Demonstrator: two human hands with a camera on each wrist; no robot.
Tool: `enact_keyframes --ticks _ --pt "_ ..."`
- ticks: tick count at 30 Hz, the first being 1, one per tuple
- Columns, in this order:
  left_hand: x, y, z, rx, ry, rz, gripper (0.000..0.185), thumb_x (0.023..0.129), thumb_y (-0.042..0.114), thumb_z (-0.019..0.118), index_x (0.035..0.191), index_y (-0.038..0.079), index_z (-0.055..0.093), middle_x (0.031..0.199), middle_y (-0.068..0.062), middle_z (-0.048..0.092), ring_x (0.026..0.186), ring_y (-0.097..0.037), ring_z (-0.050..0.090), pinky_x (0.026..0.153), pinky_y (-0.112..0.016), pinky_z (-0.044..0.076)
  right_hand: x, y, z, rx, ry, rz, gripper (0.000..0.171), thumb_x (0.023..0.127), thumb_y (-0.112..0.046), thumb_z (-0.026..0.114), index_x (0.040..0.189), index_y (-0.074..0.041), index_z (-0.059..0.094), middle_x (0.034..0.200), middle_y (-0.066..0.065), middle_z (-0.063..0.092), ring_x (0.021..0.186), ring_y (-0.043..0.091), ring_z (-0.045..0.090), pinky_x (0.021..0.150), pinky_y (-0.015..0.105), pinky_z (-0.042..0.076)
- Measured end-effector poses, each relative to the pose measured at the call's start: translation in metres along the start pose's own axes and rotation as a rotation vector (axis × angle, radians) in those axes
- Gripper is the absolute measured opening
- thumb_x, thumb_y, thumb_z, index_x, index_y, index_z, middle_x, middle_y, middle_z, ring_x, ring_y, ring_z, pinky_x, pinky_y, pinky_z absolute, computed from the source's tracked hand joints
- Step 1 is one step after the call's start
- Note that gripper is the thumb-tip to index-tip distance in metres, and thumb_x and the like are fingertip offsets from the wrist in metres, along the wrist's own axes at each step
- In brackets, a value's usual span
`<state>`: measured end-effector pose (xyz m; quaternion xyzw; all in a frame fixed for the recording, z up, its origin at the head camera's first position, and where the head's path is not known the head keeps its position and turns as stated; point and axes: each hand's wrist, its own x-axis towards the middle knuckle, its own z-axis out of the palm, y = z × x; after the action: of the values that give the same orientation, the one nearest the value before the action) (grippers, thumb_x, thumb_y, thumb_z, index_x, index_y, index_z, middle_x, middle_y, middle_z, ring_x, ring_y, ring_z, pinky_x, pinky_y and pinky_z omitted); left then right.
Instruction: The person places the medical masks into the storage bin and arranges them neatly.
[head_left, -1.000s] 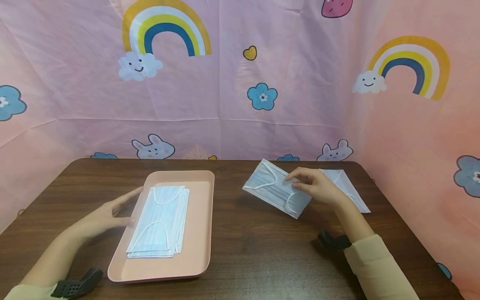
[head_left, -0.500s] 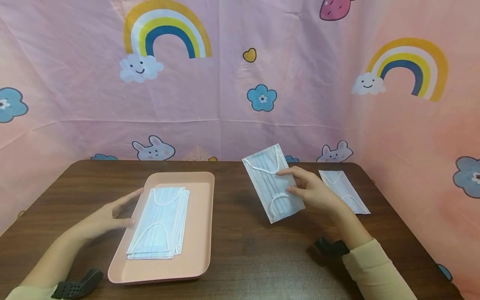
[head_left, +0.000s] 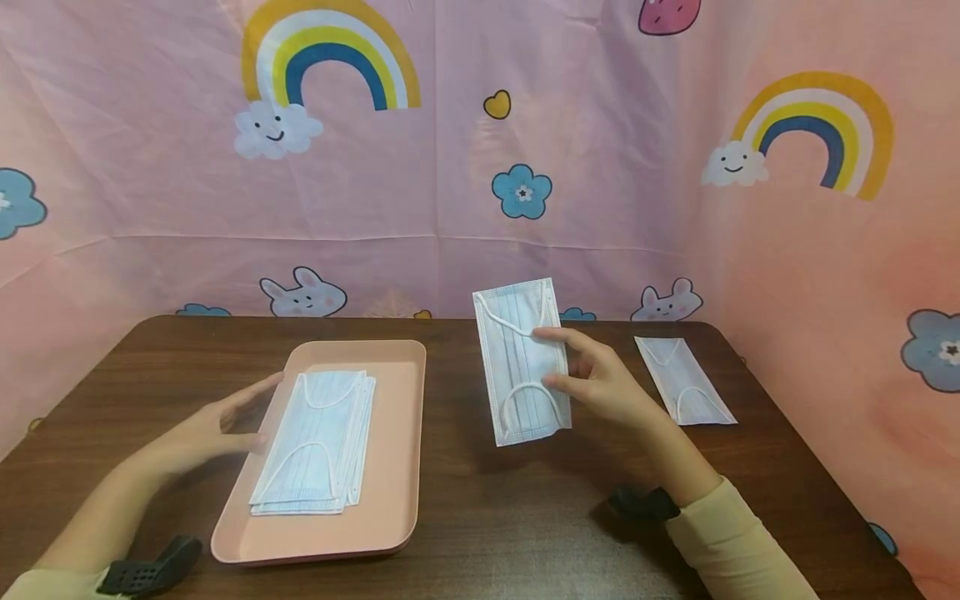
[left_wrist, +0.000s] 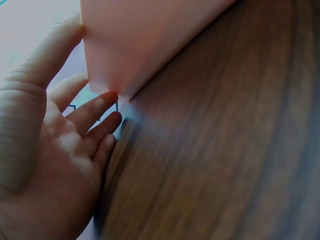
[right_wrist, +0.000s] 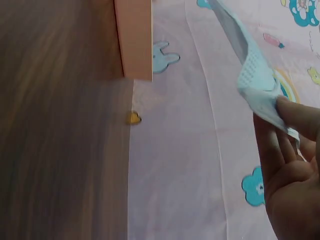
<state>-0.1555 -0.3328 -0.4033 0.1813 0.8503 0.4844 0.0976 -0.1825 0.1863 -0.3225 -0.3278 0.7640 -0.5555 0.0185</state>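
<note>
My right hand (head_left: 600,375) pinches a light-blue pleated face mask (head_left: 521,362) by its right edge. The mask is raised above the table, nearly upright, with its white ear loops on the side facing me. In the right wrist view the same mask (right_wrist: 255,75) shows edge-on between thumb and fingers. A pink tray (head_left: 397,467) carries a stack of face masks (head_left: 311,442), slightly fanned. My left hand (head_left: 198,433) rests at the tray's left rim, thumb and fingers spread apart. In the left wrist view its fingertips touch the tray's wall (left_wrist: 130,40).
Another face mask (head_left: 686,379), whiter, lies flat near the right edge of the dark wooden table (head_left: 510,517). A patterned pink curtain (head_left: 465,183) stands behind the table and along its sides. A black wrist-camera mount (head_left: 645,504) hangs under the right wrist.
My right hand has carried its mask leftward, away from the one lying at right, and turned it from slanted to nearly upright. The left hand and tray have stayed in place.
</note>
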Motion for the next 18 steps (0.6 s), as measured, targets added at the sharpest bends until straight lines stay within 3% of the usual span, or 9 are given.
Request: enact_keyframes --ticks 6,11,18 --pt "0.000 -0.001 -0.001 -0.016 -0.004 -0.009 0.083 0.084 0.009 0.068 0.153 0.017 0.023 0.155 -0.025 0.015 0.135 -0.053 0.006 0.092 -0.078 0.010 0.007 -0.005 0.017 0.096 0.036 -0.029 0.059 0.083 0.015 0.064 0.137 0.003 0.044 0.113 0.025 0.056 0.088 0.027 0.066 0.067 0.042 0.056" --pt "0.000 -0.001 0.000 -0.015 -0.005 0.001 0.083 0.084 0.008 0.068 0.153 0.017 0.023 0.154 -0.025 0.016 0.137 -0.050 0.008 0.093 -0.077 0.011 0.015 -0.009 0.032 0.168 0.053 -0.050 0.059 0.082 0.016 0.064 0.137 0.004 0.044 0.113 0.026 0.057 0.089 0.027 0.065 0.068 0.043 0.056" --pt "0.000 -0.001 -0.001 -0.006 -0.001 0.020 0.084 0.083 0.008 0.069 0.153 0.016 0.024 0.153 -0.028 0.017 0.133 -0.056 0.009 0.091 -0.078 0.012 0.026 -0.018 0.054 0.236 0.069 -0.061 0.061 0.081 0.016 0.065 0.137 0.003 0.046 0.114 0.023 0.058 0.089 0.025 0.065 0.069 0.039 0.056"
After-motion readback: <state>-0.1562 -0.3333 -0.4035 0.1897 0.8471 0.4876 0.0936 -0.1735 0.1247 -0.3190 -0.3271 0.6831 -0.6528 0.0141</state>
